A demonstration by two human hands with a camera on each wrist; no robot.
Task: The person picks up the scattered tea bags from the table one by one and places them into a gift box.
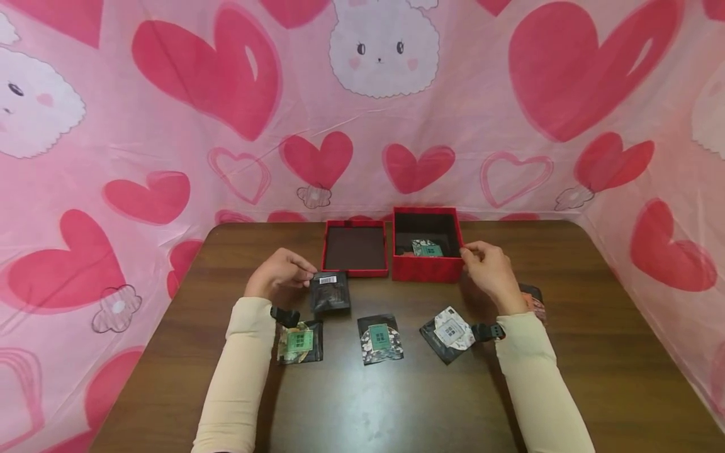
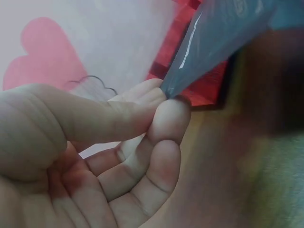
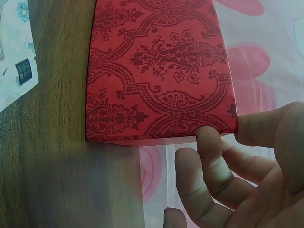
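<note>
Black and shiny, a sachet (image 1: pixel 330 296) shows below and left of centre in the head view — its edge pinched in the left grip (image 1: pixel 281 270) — while, right of centre, the right grip (image 1: pixel 490 269) pinches a corner of an open red box (image 1: pixel 426 270) on the worktop (image 1: pixel 368 409).

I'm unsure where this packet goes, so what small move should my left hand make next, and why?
Probably carry the dark packet over the open red box: your left hand pinches it by its edge, your right hand holds the box at a corner, and another packet lies inside.
</note>
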